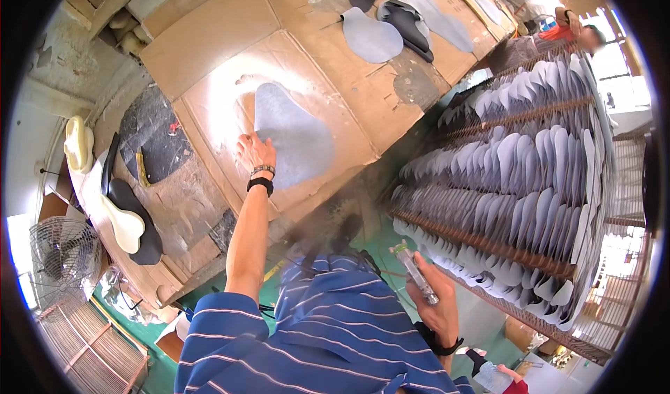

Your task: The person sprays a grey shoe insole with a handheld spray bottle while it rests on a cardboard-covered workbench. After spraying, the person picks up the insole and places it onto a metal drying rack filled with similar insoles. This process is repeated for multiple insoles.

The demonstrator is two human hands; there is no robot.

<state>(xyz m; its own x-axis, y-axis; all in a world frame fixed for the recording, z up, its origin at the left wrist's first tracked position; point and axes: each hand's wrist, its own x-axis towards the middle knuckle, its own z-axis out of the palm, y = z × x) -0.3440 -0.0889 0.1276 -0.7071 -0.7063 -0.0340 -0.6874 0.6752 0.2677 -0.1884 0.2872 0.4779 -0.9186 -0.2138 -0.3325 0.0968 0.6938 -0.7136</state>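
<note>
On the cardboard-covered bench lies a grey, saddle-shaped sheet [296, 139], narrow at its far end. My left hand [255, 154] is at its left edge, palm down, fingers slightly bent and apart, resting on the cardboard and the sheet's margin. Lower right, away from the bench, my right hand [436, 300] is closed around a silvery, partly see-through hand tool [419, 275] with a green end; its exact kind is unclear. Both wrists carry dark bands.
A tall rack [516, 157] packed with grey saddle-shaped sheets stands at right. More cut pieces, including a grey sheet [372, 36], lie farther along the bench. Pale foam saddles [122, 224] sit at left beside a caged fan [64, 254]. Another person [558, 38] is at far right.
</note>
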